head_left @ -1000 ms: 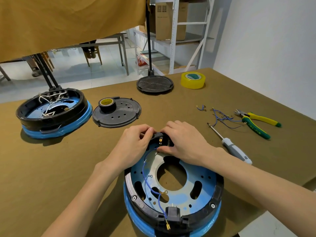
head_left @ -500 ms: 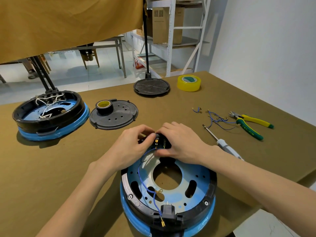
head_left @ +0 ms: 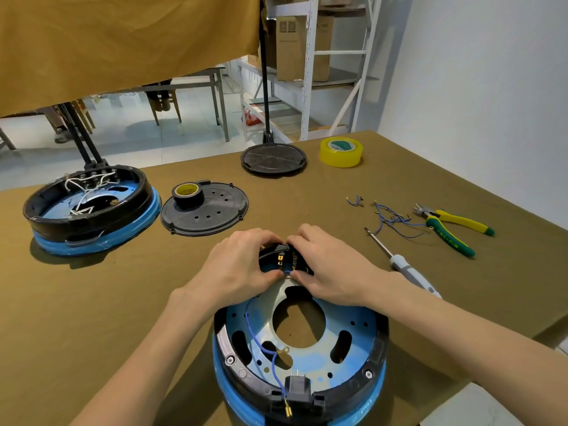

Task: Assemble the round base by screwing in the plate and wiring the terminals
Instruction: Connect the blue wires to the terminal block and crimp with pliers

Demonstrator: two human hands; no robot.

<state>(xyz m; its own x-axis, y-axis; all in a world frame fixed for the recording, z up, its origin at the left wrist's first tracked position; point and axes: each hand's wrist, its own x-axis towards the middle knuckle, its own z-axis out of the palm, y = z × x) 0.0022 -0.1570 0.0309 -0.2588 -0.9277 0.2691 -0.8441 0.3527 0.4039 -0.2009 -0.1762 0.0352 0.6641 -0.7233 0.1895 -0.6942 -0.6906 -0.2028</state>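
A round base with a black rim, blue skirt and blue-filmed metal plate sits at the near table edge. A blue wire runs across the plate from a black plug block at the near rim up to the far rim. At the far rim sits a black terminal block with brass contacts. My left hand and my right hand meet over it, fingertips pinching the blue wire's end just below the terminals. The fingers hide most of the block.
A second round base with white wires stands at far left. Beside it lies a black cover plate carrying a black tape roll. Right of my hands lie a screwdriver, loose blue wires, pliers, and yellow tape.
Both hands have stayed at the terminal block, fingertips drawing closer together on the wire end. The view has tilted slightly, with the base sitting a little higher in frame.
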